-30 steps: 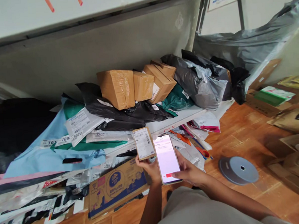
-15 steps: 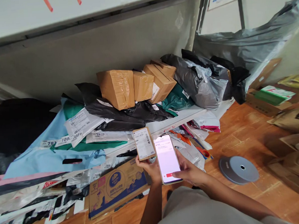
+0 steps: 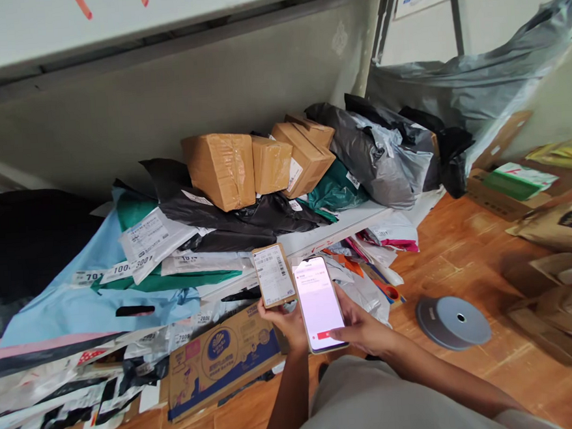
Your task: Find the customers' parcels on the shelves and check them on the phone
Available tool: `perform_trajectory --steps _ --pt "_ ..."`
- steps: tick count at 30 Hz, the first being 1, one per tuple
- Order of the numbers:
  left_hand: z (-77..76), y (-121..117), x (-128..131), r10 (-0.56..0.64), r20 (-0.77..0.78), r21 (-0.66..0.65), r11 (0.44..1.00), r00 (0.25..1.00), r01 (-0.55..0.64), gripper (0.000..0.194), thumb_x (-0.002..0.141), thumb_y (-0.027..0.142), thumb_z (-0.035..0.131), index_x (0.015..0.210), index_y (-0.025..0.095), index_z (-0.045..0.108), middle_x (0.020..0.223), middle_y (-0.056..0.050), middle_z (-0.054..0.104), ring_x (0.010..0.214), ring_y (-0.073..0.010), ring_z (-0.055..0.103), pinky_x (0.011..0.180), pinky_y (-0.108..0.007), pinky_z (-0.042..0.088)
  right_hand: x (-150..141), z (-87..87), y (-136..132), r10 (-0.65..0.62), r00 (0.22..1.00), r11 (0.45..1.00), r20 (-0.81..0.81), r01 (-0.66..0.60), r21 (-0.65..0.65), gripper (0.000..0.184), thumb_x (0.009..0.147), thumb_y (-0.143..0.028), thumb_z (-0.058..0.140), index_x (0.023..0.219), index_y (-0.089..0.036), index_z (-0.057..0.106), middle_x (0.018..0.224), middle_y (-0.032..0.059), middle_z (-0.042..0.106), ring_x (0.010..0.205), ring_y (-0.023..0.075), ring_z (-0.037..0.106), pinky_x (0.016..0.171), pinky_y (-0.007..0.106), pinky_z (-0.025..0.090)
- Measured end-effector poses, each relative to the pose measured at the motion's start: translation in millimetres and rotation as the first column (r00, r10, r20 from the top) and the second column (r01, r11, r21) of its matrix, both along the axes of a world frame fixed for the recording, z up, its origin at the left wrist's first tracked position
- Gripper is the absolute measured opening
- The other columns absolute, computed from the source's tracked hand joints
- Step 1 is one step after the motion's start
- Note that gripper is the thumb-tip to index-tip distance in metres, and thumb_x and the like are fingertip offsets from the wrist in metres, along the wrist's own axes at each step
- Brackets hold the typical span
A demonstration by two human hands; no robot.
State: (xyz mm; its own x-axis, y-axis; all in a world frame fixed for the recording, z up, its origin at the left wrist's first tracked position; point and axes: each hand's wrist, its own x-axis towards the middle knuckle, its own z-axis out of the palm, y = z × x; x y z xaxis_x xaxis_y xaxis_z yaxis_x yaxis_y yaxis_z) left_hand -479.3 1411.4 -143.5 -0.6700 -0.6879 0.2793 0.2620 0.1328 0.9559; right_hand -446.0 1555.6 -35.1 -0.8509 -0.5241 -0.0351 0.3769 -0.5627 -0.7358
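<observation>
My left hand (image 3: 288,325) grips a small cardboard box (image 3: 273,275) with a white shipping label facing up. Just right of it, a smartphone (image 3: 319,303) with a lit, mostly white screen is held in my right hand (image 3: 365,323). My right thumb rests over a red button near the bottom of that screen. The fingers behind the phone are hidden, and the left hand sits close against the phone's left edge. Beyond the hands, brown cartons (image 3: 221,172) stand on black plastic mailer bags (image 3: 217,216) on a low white shelf (image 3: 311,235).
A flattened printed carton (image 3: 222,359) leans below the shelf at left, among many labelled bags. Grey plastic parcels (image 3: 370,153) fill the shelf's right part. A round grey disc-shaped object (image 3: 454,321) lies on the wooden floor. More boxes (image 3: 562,316) line the right side.
The camera view has turned slightly, so the surroundings sit a little further left. Both hands keep the same hold on the box and the phone.
</observation>
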Motion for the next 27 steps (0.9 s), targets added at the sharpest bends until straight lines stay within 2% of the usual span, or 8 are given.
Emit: perform_trajectory --steps 5,10,14,18,22,25,27 --pt "8.0 2 -1 0.0 -0.013 0.03 1.0 1.0 0.0 0.085 0.06 0.02 0.075 0.131 0.029 0.028 0.125 -0.008 0.048 0.106 -0.0195 0.056 0.094 -0.037 0.047 -3 0.0 0 -0.01 0.999 1.0 -0.032 0.011 0.015 0.107 0.065 -0.022 0.085 0.15 -0.034 0.021 0.139 0.0085 0.054 0.121 0.0268 0.057 0.101 0.042 0.043" --pt "9.9 2 0 -0.008 -0.006 0.05 0.999 1.0 0.008 0.085 0.06 0.019 0.075 0.13 0.029 0.027 0.126 -0.009 0.048 0.109 -0.0203 0.057 0.096 -0.039 0.047 -4 -1.5 1 -0.022 0.997 0.999 -0.072 0.024 0.024 0.098 0.065 -0.021 0.084 0.146 -0.033 0.031 0.144 0.0068 0.05 0.128 0.0257 0.05 0.11 0.043 0.036" --pt "7.8 2 0 -0.013 -0.008 0.071 0.997 1.0 0.014 0.083 0.064 0.02 0.075 0.131 0.03 0.027 0.127 -0.009 0.047 0.11 -0.0193 0.056 0.097 -0.039 0.046 -3 2.6 0 -0.012 0.999 1.0 -0.034 0.013 0.007 0.094 0.064 -0.018 0.084 0.143 -0.033 0.035 0.141 0.0059 0.053 0.124 0.0257 0.055 0.104 0.041 0.041" --pt "5.2 2 1 0.002 -0.001 0.067 0.998 1.0 -0.002 0.093 0.057 0.013 0.078 0.132 0.031 0.027 0.128 -0.008 0.048 0.107 -0.0182 0.057 0.094 -0.036 0.047 -3 5.0 -3 -0.032 0.999 0.999 0.036 0.033 -0.028 0.091 0.06 -0.016 0.084 0.138 -0.032 0.039 0.133 0.0043 0.06 0.115 0.0246 0.06 0.094 0.036 0.048" --pt "5.6 2 0 0.011 0.008 0.054 0.998 1.0 -0.011 0.096 0.055 0.014 0.081 0.133 0.029 0.027 0.13 -0.01 0.048 0.111 -0.0205 0.057 0.098 -0.038 0.047 -8 -3.9 -7 -0.146 0.977 0.989 0.155 0.145 0.021 0.066 0.064 -0.023 0.082 0.122 -0.028 0.05 0.114 0.0029 0.069 0.094 0.0217 0.067 0.077 0.031 0.052" --pt "7.8 2 -2 0.022 0.02 0.038 0.999 1.0 -0.022 0.095 0.059 0.019 0.083 0.133 0.027 0.025 0.131 -0.013 0.048 0.114 -0.0217 0.057 0.099 -0.04 0.047 -15 -14.8 -11 -0.294 0.913 0.955 0.282 0.269 0.125 0.047 0.067 -0.036 0.08 0.105 -0.022 0.058 0.092 0.0017 0.073 0.076 0.0188 0.067 0.07 0.029 0.051" --pt "8.8 3 -4 0.041 0.033 0.024 0.999 0.999 -0.042 0.095 0.059 0.022 0.085 0.133 0.026 0.025 0.133 -0.014 0.046 0.117 -0.0225 0.055 0.098 -0.04 0.049 -20 -22.8 -14 -0.368 0.855 0.926 0.365 0.302 0.226 0.046 0.067 -0.048 0.079 0.098 -0.019 0.061 0.081 0.0022 0.073 0.07 0.0189 0.066 0.067 0.029 0.05"
